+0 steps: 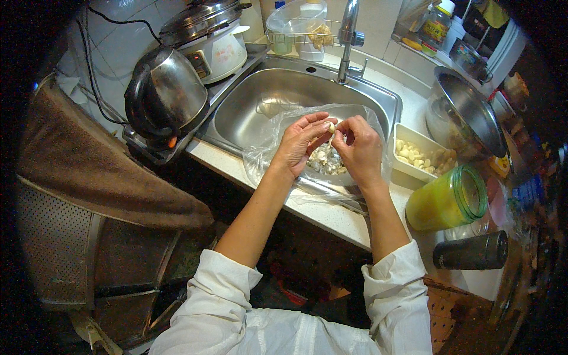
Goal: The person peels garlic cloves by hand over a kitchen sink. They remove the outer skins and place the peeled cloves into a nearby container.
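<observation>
Over the sink, my left hand (296, 144) holds a pale garlic clove (331, 127) between thumb and fingertips. Thumb and forefinger of my right hand (363, 148) pinch at the clove's near side; what exactly lies between them is partly hidden. Below both hands, a clear plastic bag (262, 162) is spread over the front rim of the sink. Garlic skins and scraps (326, 160) lie in it, partly covered by my hands. To the right of my right hand, a white rectangular container (406, 167) holds many peeled garlic cloves (412, 154).
The steel sink (239, 106) has a faucet (348, 40) behind it. An electric kettle (177, 88) and a rice cooker (226, 53) stand left. On the right are a green-lidded jar (437, 202), a black tumbler (470, 251) and a metal basin (468, 108). A brown cloth (97, 164) hangs at left.
</observation>
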### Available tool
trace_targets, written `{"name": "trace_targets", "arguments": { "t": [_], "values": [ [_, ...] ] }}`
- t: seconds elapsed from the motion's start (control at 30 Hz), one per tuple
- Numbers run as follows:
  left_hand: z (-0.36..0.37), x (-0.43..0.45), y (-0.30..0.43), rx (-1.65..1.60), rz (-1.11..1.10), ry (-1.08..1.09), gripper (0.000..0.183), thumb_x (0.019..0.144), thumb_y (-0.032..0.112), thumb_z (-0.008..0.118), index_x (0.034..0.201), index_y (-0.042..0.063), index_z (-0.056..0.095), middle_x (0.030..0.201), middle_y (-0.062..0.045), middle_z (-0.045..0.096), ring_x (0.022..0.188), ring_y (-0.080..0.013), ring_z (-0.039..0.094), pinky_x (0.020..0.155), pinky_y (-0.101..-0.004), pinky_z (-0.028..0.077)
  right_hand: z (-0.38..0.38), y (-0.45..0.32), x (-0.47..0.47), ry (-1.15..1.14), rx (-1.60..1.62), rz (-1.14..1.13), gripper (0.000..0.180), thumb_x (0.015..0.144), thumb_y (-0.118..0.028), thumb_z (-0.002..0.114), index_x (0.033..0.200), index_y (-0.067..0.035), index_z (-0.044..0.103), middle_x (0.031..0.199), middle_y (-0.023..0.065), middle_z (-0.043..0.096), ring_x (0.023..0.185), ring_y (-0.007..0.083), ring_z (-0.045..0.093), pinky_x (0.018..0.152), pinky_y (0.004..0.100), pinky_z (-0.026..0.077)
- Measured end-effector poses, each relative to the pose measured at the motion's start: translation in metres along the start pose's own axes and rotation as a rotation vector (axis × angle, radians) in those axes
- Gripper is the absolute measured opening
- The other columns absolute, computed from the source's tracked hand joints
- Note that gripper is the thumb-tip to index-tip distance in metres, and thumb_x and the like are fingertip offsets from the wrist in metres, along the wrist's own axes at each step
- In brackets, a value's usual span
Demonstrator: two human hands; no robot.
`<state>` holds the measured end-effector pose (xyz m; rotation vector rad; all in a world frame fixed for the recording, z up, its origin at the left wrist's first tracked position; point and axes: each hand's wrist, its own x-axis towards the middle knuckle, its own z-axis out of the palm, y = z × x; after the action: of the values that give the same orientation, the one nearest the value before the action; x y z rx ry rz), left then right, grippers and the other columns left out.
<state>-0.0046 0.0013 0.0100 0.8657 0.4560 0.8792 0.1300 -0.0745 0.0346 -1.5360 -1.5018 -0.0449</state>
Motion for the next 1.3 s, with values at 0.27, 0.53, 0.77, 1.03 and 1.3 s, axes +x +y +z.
{"name": "trace_targets", "arguments": {
  "t": [0.27, 0.53, 0.77, 1.03, 1.3],
  "values": [
    [-0.001, 0.0, 0.0, 0.025, 0.019, -0.047, 0.041, 0.086, 0.011, 0.069, 0.124, 0.003, 0.055, 0.115, -0.01, 0.066, 0.103, -0.0151, 0.064, 0.091, -0.0267, 0.053, 0.0, 0.002, 0.0, 0.03, 0.014, -0.02, 0.009, 0.08, -0.011, 0.066, 0.079, -0.004, 0.06, 0.077, 0.0107, 0.06, 0.065, 0.0258, 0.063, 0.06, 0.0383, 0.049],
    [-0.004, 0.0, 0.001, -0.028, 0.036, -0.108, 0.049, 0.086, 0.006, 0.064, 0.132, 0.001, 0.049, 0.128, -0.013, 0.06, 0.11, -0.018, 0.062, 0.097, -0.029, 0.051, -0.001, 0.004, 0.001, 0.078, 0.032, 0.012, 0.009, 0.08, -0.011, 0.066, 0.08, -0.003, 0.062, 0.077, 0.011, 0.06, 0.063, 0.0253, 0.062, 0.059, 0.0366, 0.049],
    [0.001, -0.003, 0.004, -0.042, 0.07, -0.105, 0.051, 0.086, 0.004, 0.062, 0.134, 0.001, 0.047, 0.13, -0.012, 0.058, 0.11, -0.017, 0.062, 0.096, -0.028, 0.051, -0.001, 0.027, 0.003, -0.027, 0.191, 0.065, 0.008, 0.086, -0.006, 0.064, 0.092, 0.0, 0.065, 0.078, 0.0073, 0.063, 0.069, 0.0135, 0.06, 0.065, 0.0275, 0.049],
    [-0.004, -0.001, 0.0, -0.042, 0.107, -0.076, 0.046, 0.083, 0.002, 0.066, 0.127, 0.002, 0.053, 0.123, -0.011, 0.061, 0.108, -0.016, 0.062, 0.094, -0.026, 0.051, 0.005, 0.009, 0.005, 0.0, 0.472, 0.149, 0.012, 0.081, -0.006, 0.071, 0.092, -0.002, 0.068, 0.08, 0.0062, 0.066, 0.067, 0.0129, 0.063, 0.065, 0.0248, 0.051],
    [-0.002, -0.002, 0.0, -0.043, 0.042, -0.08, 0.03, 0.086, 0.004, 0.066, 0.116, 0.003, 0.062, 0.114, -0.008, 0.065, 0.101, -0.0133, 0.064, 0.092, -0.0239, 0.051, -0.001, -0.001, 0.005, 0.007, 0.321, -0.026, 0.01, 0.08, -0.003, 0.07, 0.09, -0.001, 0.066, 0.082, 0.0086, 0.063, 0.067, 0.0155, 0.063, 0.06, 0.0275, 0.05]
  ]
}}
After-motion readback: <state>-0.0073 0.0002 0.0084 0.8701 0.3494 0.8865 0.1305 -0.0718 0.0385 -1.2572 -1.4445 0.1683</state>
